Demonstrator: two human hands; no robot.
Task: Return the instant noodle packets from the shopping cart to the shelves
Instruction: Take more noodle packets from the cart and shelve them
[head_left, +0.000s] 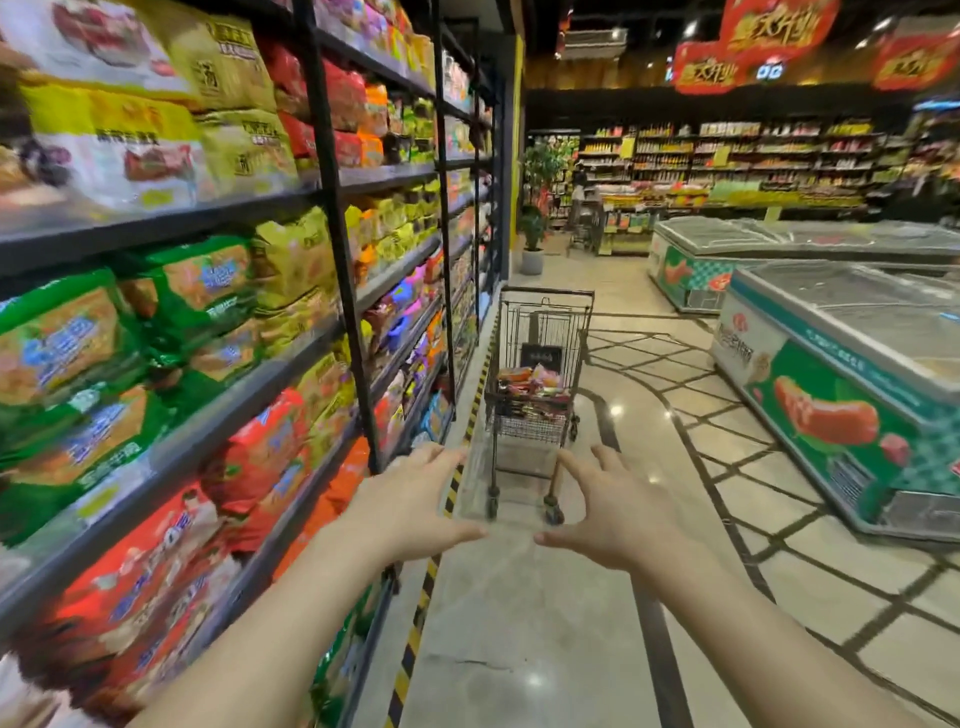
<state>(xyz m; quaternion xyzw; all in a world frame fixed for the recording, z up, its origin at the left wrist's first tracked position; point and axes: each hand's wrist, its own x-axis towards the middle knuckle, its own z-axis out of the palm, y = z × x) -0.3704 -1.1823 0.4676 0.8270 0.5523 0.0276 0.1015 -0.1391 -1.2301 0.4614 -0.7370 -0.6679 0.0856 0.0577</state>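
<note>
**Stocked shelves, tiled aisle**

The tall black metal shelving unit along the left carries rows of multipack noodle bags: yellow-and-white bags on an upper board, green-and-orange bags below them, red bags lower still. The glossy beige tiled floor, edged by yellow-and-black hazard tape, bears a small black wire shopping cart holding packets, and green-fronted chest freezers to the right.

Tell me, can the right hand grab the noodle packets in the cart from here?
Probably not yet. The right hand is open and empty, and the shopping cart holding the noodle packets stands farther down the aisle. Nothing blocks the floor between them, so stepping closer should do it.
</note>
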